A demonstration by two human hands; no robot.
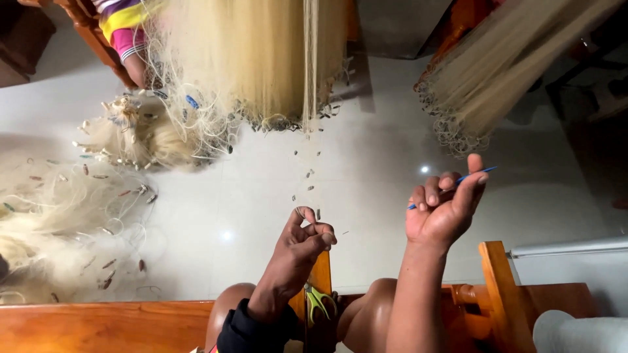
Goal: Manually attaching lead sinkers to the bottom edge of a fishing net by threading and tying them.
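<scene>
**Hands working a net edge over a white floor**

Net strand (311, 163) hangs down frame centre, thin, w/ small dark sinkers strung along it; its lower end meets the left hand (302, 252). Left fingers are bunched together, thumb and forefinger pinched on the strand end near a small ring at the fingertips. Right hand (445, 209), at 3 o'clock from the left and apart from it, is raised, fingers curled closed round a blue needle (481, 172) that pokes out at 1 o'clock past the thumb and at 8 o'clock below the knuckles.

At 6 o'clock from the left hand: green scissors (316, 302) resting on a wooden post between the person's knees. Wooden bench (98, 323) runs along the bottom edge.

At 12 o'clock: the hung net (255, 59), pale, dense, bottom fringe weighted. At 2 o'clock: a second net bundle (510, 72), slanted. At 9 o'clock: loose net heap (59, 216) on the floor (261, 196), floats and sinkers scattered in it. At 11 o'clock: another person's sleeve (121, 23), striped, beside a wooden chair leg.
</scene>
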